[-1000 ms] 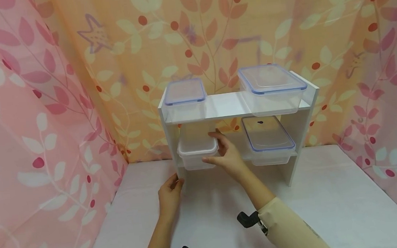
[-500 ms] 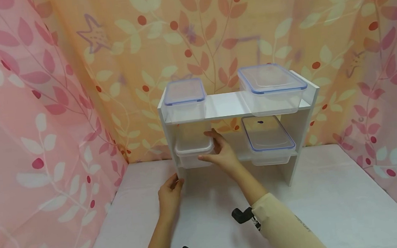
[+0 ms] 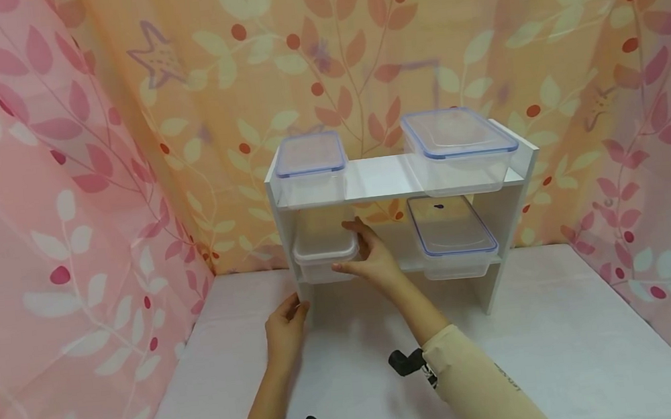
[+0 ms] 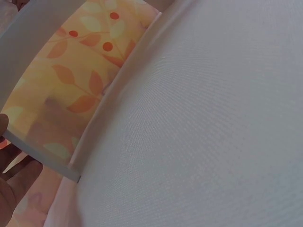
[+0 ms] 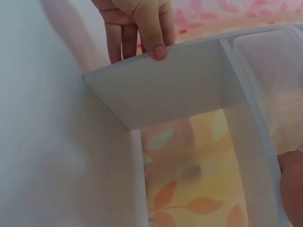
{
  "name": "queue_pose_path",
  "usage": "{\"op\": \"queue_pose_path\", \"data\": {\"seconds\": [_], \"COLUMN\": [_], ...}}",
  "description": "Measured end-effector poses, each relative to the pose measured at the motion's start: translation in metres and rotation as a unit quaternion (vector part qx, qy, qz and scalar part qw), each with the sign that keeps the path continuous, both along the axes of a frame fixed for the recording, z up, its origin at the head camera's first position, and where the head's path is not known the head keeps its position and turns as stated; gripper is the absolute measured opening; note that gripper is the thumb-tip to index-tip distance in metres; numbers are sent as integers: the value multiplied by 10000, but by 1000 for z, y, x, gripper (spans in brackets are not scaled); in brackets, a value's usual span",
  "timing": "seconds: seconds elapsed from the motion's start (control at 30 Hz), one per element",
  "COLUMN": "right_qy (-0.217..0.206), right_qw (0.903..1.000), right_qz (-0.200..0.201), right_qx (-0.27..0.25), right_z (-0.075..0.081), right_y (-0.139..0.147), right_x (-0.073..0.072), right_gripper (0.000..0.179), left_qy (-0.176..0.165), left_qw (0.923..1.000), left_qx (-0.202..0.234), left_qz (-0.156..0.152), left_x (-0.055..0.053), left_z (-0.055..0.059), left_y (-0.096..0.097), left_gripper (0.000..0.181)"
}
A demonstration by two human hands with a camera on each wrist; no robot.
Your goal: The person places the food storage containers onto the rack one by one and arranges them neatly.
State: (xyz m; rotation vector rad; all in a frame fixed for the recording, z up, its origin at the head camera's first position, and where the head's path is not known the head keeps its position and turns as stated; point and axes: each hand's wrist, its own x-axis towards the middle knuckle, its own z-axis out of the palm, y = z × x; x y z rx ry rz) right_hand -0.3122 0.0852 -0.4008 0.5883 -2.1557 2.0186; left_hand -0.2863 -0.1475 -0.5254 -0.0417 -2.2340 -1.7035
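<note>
A white two-tier shelf (image 3: 377,177) stands on the table. My left hand (image 3: 285,332) grips the lower front edge of its left side panel (image 5: 175,90); in the right wrist view, the thumb lies on the inner face and the fingers on the outer. My right hand (image 3: 373,260) holds a clear food storage container (image 3: 322,273) with a whitish lid on the lower tier's left. Its thumb is at the front wall and its fingers curve round the right side. In the right wrist view, part of the right hand (image 5: 292,184) shows beside the shelf board.
A small blue-rimmed container (image 3: 313,184) sits on the upper tier's left, a larger one (image 3: 465,170) on its right. Another blue-rimmed container (image 3: 453,232) is on the lower tier's right. Patterned curtains (image 3: 228,98) enclose the white-covered table (image 3: 579,348).
The whitish-lidded container has shifted left toward the side panel and slightly back, with my right hand moving along with it. My left hand has kept its place on the shelf.
</note>
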Motion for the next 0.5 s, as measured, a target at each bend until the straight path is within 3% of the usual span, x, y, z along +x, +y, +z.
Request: {"op": "queue_pose_path", "data": {"seconds": [0.5], "right_qy": [-3], "right_qw": [9995], "right_qz": [60], "right_qx": [317], "right_z": [6], "right_y": [-1], "right_x": [2], "right_gripper": [92], "left_qy": [-42], "left_qw": [10000], "left_qx": [-1], "left_qz": [-5], "left_x": [2], "left_z": [0], "left_y": [1], "left_gripper": [34]}}
